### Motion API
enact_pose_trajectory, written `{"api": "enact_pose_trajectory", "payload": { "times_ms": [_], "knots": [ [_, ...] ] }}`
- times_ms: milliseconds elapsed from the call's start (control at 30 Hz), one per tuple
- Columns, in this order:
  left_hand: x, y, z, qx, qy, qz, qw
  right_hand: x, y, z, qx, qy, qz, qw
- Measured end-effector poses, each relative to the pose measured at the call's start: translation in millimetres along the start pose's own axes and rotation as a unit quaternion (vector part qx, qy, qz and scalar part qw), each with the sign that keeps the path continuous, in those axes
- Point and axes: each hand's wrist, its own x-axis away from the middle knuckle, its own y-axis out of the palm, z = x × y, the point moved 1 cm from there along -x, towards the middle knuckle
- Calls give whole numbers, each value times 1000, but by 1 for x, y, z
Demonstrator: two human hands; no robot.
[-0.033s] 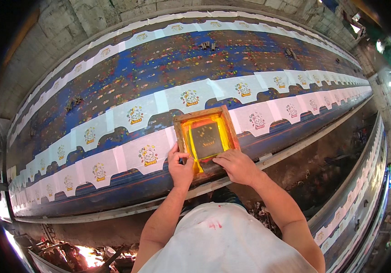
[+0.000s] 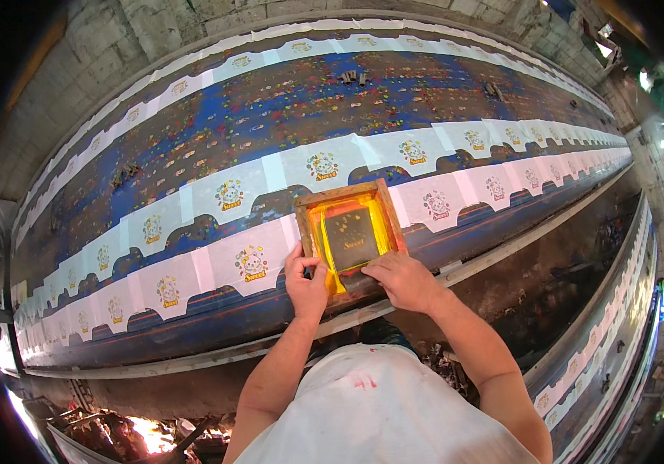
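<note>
A square wooden screen frame (image 2: 377, 189) with yellow ink round a dark mesh center (image 2: 345, 228) lies over the near strip of printed white pieces. My left hand (image 2: 306, 284) has its fingers curled on the frame's lower left, beside a thick yellow streak. My right hand (image 2: 406, 281) is closed at the lower right, fingertips on the near edge; whatever lies under them is partly hidden. Printed pieces (image 2: 255, 267) with a small cartoon design sit either side of the frame, and another printed row (image 2: 321, 165) runs just beyond it.
The long, paint-spotted blue table (image 2: 239, 100) carries more pale strips along its far side and small dark pieces (image 2: 354, 77). A rail (image 2: 193, 360) runs along the near edge. A second table with printed strips (image 2: 575, 363) is at the right. A block wall (image 2: 123, 39) stands behind.
</note>
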Motion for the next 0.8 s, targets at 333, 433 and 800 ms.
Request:
{"api": "enact_pose_trajectory", "payload": {
  "times_ms": [333,433,800],
  "knots": [
    [-9,0,-8,54,6,-3,999,-90,-13,76,-48,38,-27,998],
    [-11,-2,-8,64,-7,-11,998,-112,-6,95,31,18,32,999],
    [-9,-6,1,80,-35,-4,996,-49,8,80,2,-144,44,989]
  ]
}}
